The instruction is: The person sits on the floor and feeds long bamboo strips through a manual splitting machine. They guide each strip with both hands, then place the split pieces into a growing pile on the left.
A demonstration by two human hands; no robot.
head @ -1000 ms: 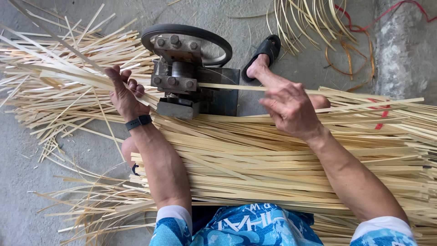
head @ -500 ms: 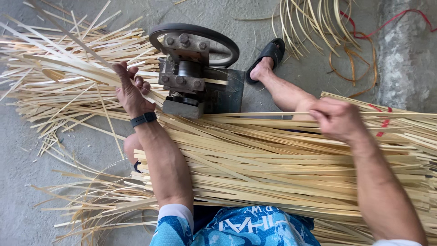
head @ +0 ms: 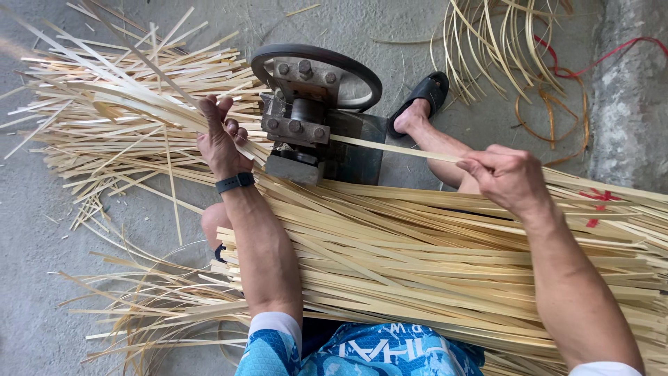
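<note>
Bamboo strip (head: 393,148): pale yellow, thin, flat, straight. Runs nearly level from the splitting machine (head: 306,132) out to the right, sloping slightly nearer. Its left end enters the machine's bolted block; its right end is pinched in the right hand (head: 508,177).

Split strips (head: 139,111): pale, thin, fanning out to the far left of the machine. The left hand (head: 219,139) grips them just left of the block.

Splitting machine: grey metal, dark wheel rim on its far side, standing on a dark plate on the concrete.

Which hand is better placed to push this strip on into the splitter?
Right. The right hand pinches the bamboo strip on the splitter's infeed side; the left hand grips thin strips at the outfeed.
</note>
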